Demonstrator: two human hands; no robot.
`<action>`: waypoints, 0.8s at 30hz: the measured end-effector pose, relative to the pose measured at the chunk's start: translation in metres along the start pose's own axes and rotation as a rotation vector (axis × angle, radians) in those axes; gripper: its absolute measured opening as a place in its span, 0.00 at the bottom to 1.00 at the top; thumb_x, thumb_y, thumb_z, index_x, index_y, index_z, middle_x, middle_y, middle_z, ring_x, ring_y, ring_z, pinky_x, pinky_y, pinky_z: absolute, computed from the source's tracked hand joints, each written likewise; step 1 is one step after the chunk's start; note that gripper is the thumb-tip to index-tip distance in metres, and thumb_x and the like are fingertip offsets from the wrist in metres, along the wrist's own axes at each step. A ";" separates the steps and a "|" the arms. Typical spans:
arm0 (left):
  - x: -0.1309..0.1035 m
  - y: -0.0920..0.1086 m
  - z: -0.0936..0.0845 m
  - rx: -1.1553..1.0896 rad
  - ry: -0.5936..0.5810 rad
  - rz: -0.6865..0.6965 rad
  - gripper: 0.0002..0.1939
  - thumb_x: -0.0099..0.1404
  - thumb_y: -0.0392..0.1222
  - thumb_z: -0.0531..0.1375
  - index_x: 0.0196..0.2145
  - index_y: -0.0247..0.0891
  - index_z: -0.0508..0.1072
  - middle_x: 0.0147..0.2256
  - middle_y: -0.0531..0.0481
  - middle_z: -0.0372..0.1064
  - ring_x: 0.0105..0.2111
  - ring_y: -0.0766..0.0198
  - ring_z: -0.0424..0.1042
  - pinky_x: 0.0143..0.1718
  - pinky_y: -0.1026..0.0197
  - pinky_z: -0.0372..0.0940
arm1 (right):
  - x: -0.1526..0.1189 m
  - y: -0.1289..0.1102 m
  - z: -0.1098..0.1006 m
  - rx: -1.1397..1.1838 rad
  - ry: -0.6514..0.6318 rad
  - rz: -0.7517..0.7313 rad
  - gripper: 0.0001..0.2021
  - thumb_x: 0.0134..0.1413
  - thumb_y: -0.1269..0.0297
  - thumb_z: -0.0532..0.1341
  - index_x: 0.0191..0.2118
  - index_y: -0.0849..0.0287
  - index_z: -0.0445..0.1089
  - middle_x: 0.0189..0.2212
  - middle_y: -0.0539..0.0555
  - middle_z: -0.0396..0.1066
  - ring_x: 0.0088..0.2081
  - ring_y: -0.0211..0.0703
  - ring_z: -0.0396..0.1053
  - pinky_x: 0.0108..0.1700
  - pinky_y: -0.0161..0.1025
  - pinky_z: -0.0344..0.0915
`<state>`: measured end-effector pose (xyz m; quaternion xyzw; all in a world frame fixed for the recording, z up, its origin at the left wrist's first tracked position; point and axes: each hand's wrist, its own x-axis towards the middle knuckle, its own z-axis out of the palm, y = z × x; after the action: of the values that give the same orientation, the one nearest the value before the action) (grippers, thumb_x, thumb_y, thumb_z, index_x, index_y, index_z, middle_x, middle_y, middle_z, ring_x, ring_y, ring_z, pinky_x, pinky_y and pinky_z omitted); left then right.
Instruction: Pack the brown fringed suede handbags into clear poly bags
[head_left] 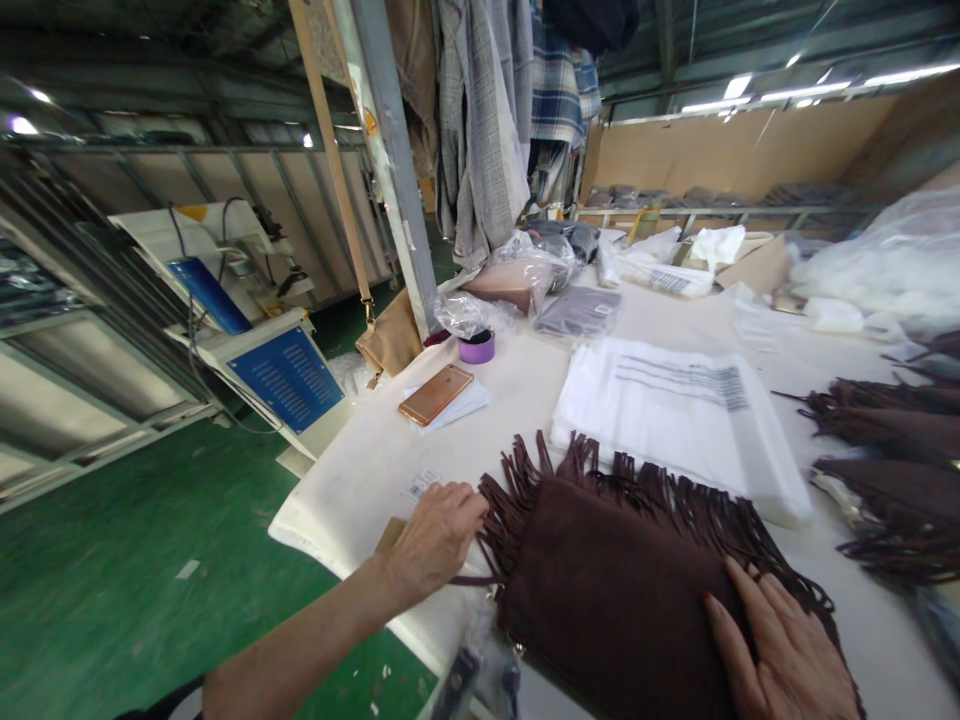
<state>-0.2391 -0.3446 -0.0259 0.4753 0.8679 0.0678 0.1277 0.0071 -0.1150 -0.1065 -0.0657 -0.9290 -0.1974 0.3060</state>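
Note:
A dark brown fringed bag (615, 590) lies flat on the white table in front of me, its fringe pointing away and to the left. My left hand (442, 530) is at the bag's left corner, fingers curled closed on the fringe strands there. A thin dark strap runs from the bag's edge beneath that hand, and a small tan piece (391, 536) shows behind it. My right hand (780, 640) rests on the bag's right side with fingers stretched out. Metal fittings show along the bag's near left edge.
Beyond the bag lies a stack of printed clear plastic bags (667, 400). More brown fringed bags (892, 460) are piled at right. A phone (436, 395) on white paper and a purple tape roll (477, 347) sit at left. A metal post (394, 150) rises behind.

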 end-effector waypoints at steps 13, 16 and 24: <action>-0.004 0.006 0.014 -0.002 -0.117 0.126 0.04 0.60 0.31 0.55 0.30 0.38 0.67 0.35 0.51 0.67 0.38 0.60 0.66 0.41 0.55 0.59 | -0.012 -0.002 0.006 0.103 -0.047 0.134 0.16 0.55 0.77 0.45 0.46 0.64 0.63 0.52 0.70 0.61 0.62 0.66 0.44 0.50 0.63 0.60; -0.003 0.004 0.013 0.043 -0.072 0.091 0.09 0.64 0.29 0.48 0.35 0.35 0.66 0.38 0.43 0.66 0.42 0.54 0.65 0.45 0.48 0.57 | -0.017 -0.002 0.010 0.127 -0.078 0.228 0.18 0.56 0.72 0.45 0.51 0.64 0.62 0.50 0.67 0.64 0.61 0.62 0.48 0.53 0.62 0.58; -0.008 0.006 0.014 -0.045 -0.146 0.100 0.04 0.57 0.33 0.58 0.30 0.40 0.67 0.34 0.55 0.68 0.36 0.65 0.68 0.38 0.62 0.59 | -0.014 0.000 0.007 0.063 -0.048 0.109 0.16 0.55 0.77 0.45 0.42 0.64 0.67 0.50 0.71 0.63 0.62 0.67 0.44 0.49 0.64 0.61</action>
<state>-0.2262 -0.3480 -0.0362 0.5189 0.8296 0.0586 0.1978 0.0145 -0.1120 -0.1199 -0.1113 -0.9370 -0.1492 0.2957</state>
